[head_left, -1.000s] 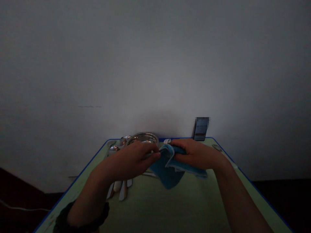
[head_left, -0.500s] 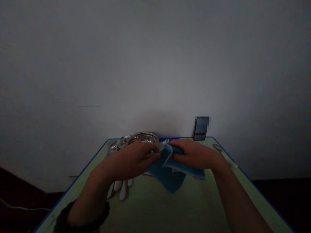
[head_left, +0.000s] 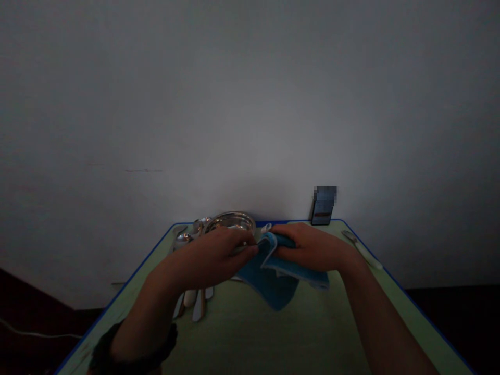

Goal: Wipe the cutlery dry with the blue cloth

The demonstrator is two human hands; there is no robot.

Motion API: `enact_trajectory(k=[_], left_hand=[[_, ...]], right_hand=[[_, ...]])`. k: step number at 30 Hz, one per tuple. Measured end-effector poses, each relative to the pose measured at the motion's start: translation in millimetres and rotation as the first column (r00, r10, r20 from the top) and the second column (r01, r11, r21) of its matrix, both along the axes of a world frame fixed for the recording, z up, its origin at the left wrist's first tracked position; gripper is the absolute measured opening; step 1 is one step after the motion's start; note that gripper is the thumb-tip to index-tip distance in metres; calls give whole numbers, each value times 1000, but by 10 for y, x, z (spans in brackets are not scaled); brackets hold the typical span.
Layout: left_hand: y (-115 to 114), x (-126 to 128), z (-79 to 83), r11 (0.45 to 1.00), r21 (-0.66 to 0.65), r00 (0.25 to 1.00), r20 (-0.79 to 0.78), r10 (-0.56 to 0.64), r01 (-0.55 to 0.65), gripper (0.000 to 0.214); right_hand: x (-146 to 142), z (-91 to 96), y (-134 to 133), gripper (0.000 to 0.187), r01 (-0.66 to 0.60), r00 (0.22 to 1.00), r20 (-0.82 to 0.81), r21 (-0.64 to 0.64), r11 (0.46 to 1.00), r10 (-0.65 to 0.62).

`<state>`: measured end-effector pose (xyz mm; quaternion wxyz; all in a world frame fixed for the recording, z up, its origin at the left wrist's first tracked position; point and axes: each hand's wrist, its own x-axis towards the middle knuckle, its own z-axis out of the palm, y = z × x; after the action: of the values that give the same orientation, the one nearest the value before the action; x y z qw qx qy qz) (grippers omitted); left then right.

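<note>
My right hand [head_left: 308, 246] is closed on a blue cloth [head_left: 279, 289] with a pale edge, its folds bunched between thumb and fingers and a flap hanging below. Left of it, my left hand [head_left: 219, 258] pinches a thin, pale piece of cutlery [head_left: 239, 250]. The far end of this piece runs into the cloth's fold, so I cannot tell its kind. Both hands are above the table, fingertips close together. Behind my left hand stands a shiny metal bowl [head_left: 234, 216], partly covered by the hand.
Several utensils with metal heads [head_left: 183, 237] lie at the left, their handles [head_left: 199, 307] showing below my left forearm. A spoon with a pale handle [head_left: 367, 255] lies along the right edge of the green table [head_left: 273, 344]. A phone [head_left: 322, 211] leans on the wall [head_left: 250, 104].
Almost nothing differs. Both hands, the cloth and the piece between them stay in place, with only a very slight shift of the view.
</note>
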<state>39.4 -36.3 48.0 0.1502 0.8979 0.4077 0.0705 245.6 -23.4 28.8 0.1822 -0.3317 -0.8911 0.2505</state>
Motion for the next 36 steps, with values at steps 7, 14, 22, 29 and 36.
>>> enact_trajectory(k=[7, 14, 22, 29, 36], left_hand=[[-7, 10, 9, 1000, 7, 1000, -18, 8, -8, 29], [23, 9, -15, 1000, -7, 1000, -13, -5, 5, 27], [8, 29, -10, 1000, -19, 1000, -2, -14, 14, 25], [12, 30, -11, 1000, 22, 1000, -15, 12, -12, 28], [4, 20, -16, 1000, 6, 1000, -19, 6, -6, 30]], right_hand=[[-8, 3, -8, 21, 12, 1000, 18, -8, 1000, -12], [-3, -14, 10, 22, 14, 1000, 23, -13, 1000, -14], [-26, -54, 28, 22, 13, 1000, 24, -3, 1000, -13], [-26, -48, 31, 21, 17, 999, 46, 33, 999, -19], [-4, -12, -2, 20, -9, 998, 56, 43, 999, 7]])
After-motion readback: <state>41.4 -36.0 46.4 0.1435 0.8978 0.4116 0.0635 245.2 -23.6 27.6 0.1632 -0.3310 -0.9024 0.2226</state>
